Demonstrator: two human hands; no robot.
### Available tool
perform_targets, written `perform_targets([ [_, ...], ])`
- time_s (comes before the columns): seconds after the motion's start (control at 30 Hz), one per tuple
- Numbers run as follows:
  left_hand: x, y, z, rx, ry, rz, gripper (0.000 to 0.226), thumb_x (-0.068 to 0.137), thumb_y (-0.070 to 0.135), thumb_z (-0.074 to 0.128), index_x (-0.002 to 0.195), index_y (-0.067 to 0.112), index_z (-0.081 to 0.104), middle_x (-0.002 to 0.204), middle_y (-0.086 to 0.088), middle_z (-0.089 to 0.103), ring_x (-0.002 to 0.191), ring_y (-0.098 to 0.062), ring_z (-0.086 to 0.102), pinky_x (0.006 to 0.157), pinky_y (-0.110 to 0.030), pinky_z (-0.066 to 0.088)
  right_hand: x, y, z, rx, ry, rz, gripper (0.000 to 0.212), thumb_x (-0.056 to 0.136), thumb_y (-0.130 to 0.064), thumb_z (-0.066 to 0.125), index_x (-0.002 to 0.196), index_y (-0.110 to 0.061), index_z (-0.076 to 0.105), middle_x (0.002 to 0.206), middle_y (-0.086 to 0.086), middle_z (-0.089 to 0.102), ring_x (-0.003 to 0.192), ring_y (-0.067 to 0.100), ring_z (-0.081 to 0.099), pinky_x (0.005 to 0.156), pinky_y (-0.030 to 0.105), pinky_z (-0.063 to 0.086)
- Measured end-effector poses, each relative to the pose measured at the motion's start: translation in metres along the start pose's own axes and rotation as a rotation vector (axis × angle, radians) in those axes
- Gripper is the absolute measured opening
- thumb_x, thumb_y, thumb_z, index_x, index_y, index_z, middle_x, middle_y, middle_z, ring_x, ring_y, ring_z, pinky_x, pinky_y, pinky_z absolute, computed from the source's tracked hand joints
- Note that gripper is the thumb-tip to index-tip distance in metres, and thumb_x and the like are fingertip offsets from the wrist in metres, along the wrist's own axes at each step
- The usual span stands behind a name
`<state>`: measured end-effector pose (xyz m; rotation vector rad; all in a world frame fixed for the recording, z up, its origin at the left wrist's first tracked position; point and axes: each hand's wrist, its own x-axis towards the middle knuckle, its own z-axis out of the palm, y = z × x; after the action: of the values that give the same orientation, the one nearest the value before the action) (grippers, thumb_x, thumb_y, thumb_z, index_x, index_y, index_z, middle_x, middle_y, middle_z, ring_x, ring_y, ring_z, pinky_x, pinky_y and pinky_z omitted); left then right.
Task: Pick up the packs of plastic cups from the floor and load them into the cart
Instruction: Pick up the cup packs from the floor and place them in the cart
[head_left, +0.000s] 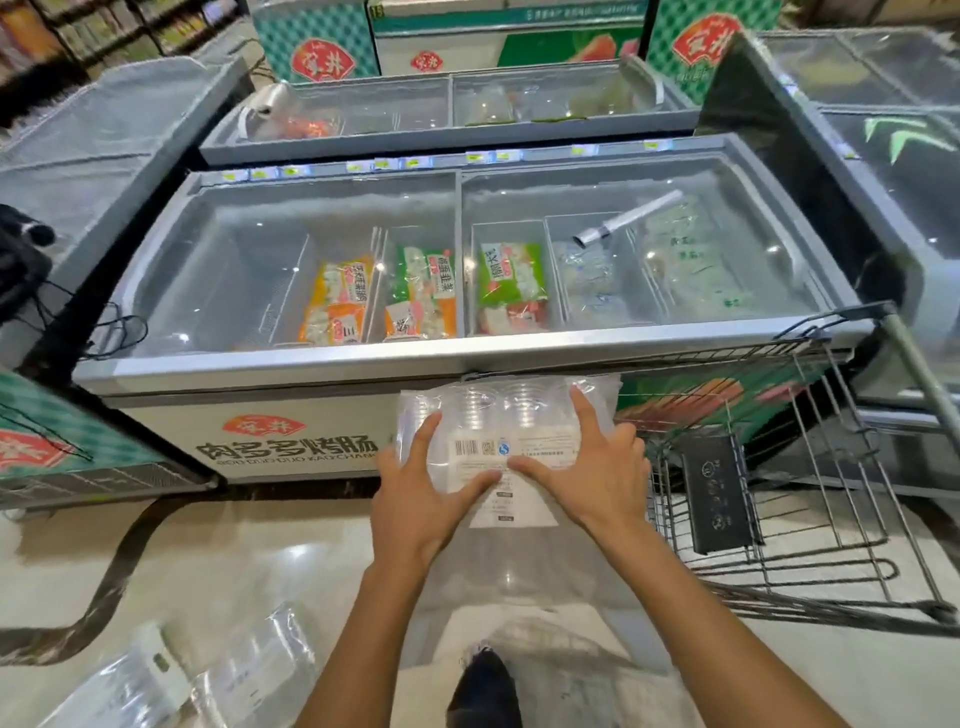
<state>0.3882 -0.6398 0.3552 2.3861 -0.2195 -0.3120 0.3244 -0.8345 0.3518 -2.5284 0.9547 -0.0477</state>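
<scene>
- The left hand (415, 499) and the right hand (592, 467) lie flat on one pack of plastic cups (498, 415), one on each side of it. The fingers are straight and press in, so the grip is a squeeze between two open hands, not a curl round the pack.
- The pack is up in the air, in front of the body, with its white label (498, 462) facing up.
- The cart (810, 467) is just to the right of the pack. Its wire basket has a dark flat thing (719, 499) standing in it.
- More packs (218, 675) lie on the floor (260, 551) at the lower left, well apart from the cart.
- A big freezer (457, 353) with bags of food stands behind the pack. A dark shoe (485, 691) shows below.
- I think this is the carry step: one pack is lifted and not yet in the cart.
- Next, the hands need to swing right, go over the wire rim, and lower the pack in. Then they go back for the floor packs.
</scene>
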Motion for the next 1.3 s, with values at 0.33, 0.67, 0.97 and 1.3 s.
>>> perform_targets([
  [0.33,0.173,-0.02,0.084,0.032,-0.225,-0.012,0.106,0.064,0.09,0.068,0.153,0.063,0.02,0.149,-0.007,0.033,0.122,-0.034,0.06,0.092,-0.037,0.052,0.142,0.01,0.075,-0.091,-0.063,0.173,0.125,0.055,-0.105,0.042,0.162,-0.046,0.012,0.123,0.02,0.05,0.107,0.034,0.051,0.091,0.042,0.044],
  [0.67,0.256,-0.081,0.214,0.048,-0.304,-0.11,0.104,0.066,0.089,0.068,0.154,0.063,0.018,0.151,-0.004,0.03,0.125,-0.028,0.058,0.091,-0.033,0.052,0.237,0.078,0.199,-0.039,-0.215,0.276,0.123,0.057,-0.102,0.052,0.16,-0.051,0.008,0.13,0.018,0.046,0.12,0.036,0.047,0.1,0.047,0.043],
  [0.97,0.307,-0.135,0.312,0.255,-0.295,-0.108,0.104,0.065,0.099,0.054,0.153,0.064,0.01,0.157,-0.012,0.028,0.109,-0.036,0.068,0.08,-0.043,0.062,0.278,0.14,0.314,0.078,-0.138,0.267,0.123,0.057,-0.1,0.058,0.16,-0.046,0.02,0.1,0.005,0.037,0.091,0.029,0.049,0.084,0.047,0.053],
  [1.3,0.309,-0.17,0.366,0.538,-0.142,-0.075,0.095,0.084,0.092,0.035,0.163,0.045,0.012,0.157,-0.029,0.024,0.137,-0.047,0.04,0.097,-0.055,0.053,0.296,0.153,0.371,0.062,-0.124,0.208,0.113,0.065,-0.103,0.041,0.161,-0.049,0.011,0.162,0.026,0.019,0.145,0.039,0.027,0.113,0.053,0.033],
])
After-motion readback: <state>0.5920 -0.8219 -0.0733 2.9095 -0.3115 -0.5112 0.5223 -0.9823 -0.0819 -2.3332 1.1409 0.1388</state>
